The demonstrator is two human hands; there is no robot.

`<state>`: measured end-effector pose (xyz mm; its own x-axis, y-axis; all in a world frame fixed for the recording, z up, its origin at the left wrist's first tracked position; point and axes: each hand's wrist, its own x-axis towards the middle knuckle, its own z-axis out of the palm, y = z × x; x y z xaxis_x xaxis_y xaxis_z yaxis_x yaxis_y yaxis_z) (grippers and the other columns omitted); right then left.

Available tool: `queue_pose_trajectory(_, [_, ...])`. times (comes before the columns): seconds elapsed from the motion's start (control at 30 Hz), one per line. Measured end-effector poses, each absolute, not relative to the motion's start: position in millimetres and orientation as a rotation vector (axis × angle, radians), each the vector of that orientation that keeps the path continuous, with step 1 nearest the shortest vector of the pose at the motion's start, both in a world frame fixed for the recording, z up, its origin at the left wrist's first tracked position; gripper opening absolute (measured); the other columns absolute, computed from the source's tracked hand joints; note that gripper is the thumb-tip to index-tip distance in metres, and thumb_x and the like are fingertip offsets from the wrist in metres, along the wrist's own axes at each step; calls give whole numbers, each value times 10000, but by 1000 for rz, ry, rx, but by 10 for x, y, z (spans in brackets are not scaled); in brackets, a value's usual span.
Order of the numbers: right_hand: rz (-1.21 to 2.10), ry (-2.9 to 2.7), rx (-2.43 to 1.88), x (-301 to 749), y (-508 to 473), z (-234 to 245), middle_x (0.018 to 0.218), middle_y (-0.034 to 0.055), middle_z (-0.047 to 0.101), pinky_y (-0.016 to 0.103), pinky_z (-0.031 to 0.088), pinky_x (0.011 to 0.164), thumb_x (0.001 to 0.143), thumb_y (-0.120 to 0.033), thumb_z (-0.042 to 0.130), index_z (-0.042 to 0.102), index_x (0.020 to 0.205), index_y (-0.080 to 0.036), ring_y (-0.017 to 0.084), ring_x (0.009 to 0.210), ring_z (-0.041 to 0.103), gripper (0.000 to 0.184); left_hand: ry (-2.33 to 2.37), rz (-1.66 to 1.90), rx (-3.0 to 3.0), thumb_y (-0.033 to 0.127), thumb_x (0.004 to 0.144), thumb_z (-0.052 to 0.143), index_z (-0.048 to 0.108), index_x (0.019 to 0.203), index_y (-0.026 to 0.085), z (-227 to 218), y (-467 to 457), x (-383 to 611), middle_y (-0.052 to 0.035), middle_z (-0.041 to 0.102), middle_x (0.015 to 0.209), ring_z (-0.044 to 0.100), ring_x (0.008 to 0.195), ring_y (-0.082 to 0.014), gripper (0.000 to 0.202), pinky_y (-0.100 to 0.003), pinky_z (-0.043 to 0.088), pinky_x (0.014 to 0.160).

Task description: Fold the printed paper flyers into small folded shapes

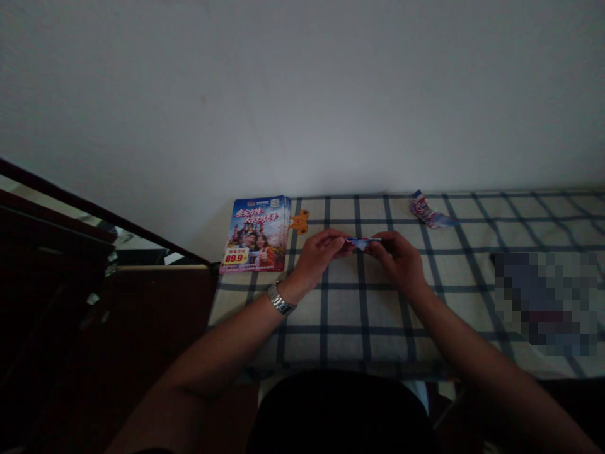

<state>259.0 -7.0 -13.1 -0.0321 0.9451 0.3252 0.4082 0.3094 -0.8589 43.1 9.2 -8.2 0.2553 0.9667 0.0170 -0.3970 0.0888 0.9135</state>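
Between my two hands is a narrow folded strip of colourful printed paper, blue and reddish, just above the checked tablecloth. My left hand, with a metal watch on its wrist, pinches the left end between thumb and fingers. At the right end, the thumb and fingers of my right hand close on the same strip. The fingertips cover both ends. To the left of my left hand lies a stack of printed flyers, the top one marked 89.9. A flat orange bear-shaped piece sits between the stack and my left hand.
A pleated, folded paper piece lies near the wall at the back right. Something blurred out by pixels rests on the right side of the tablecloth. A white wall rises behind; dark furniture stands left.
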Motion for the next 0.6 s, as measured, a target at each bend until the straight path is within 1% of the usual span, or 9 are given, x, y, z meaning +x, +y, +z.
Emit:
queue_pose_trajectory(0.13, [702,-1614,-1242,2598,-65,-120,911,48,762,385,607,771,1004,-479,648,673,1062,-254,237,831,756,234,801,1150,1241,436,934,758,728,1044,164,-77,126,366,-78,772,1005,752,904,-172,295,-334,630,889])
queue_pose_trajectory(0.23, [720,-1606,-1212,2596,-59,-123,891,38,765,368,614,743,1006,-468,646,664,1069,-250,227,806,758,228,847,1178,1508,383,929,771,714,1070,188,-51,134,331,-64,761,1033,745,953,-168,247,-302,627,880])
queue_pose_trajectory(0.3, [672,-1628,-1210,2593,-57,-121,892,35,766,362,612,745,1007,-447,647,668,1061,-247,220,802,753,209,891,1184,1644,333,938,760,699,1084,206,-31,127,320,-51,755,1043,743,964,-162,202,-289,627,870])
queue_pose_trajectory(0.47, [500,-1750,-1205,2597,-54,-112,932,42,761,355,604,770,1013,-388,647,687,1044,-246,213,827,735,151,1031,1173,1889,218,961,707,683,1011,202,7,113,307,-27,731,978,722,898,-147,57,-276,609,828])
queue_pose_trajectory(0.6, [400,-1836,-1163,2613,-39,-119,933,46,747,353,589,761,1026,-338,632,689,1030,-248,214,833,718,107,1105,1110,2066,211,968,713,671,1021,196,9,136,275,-20,720,956,698,878,-156,69,-294,566,817])
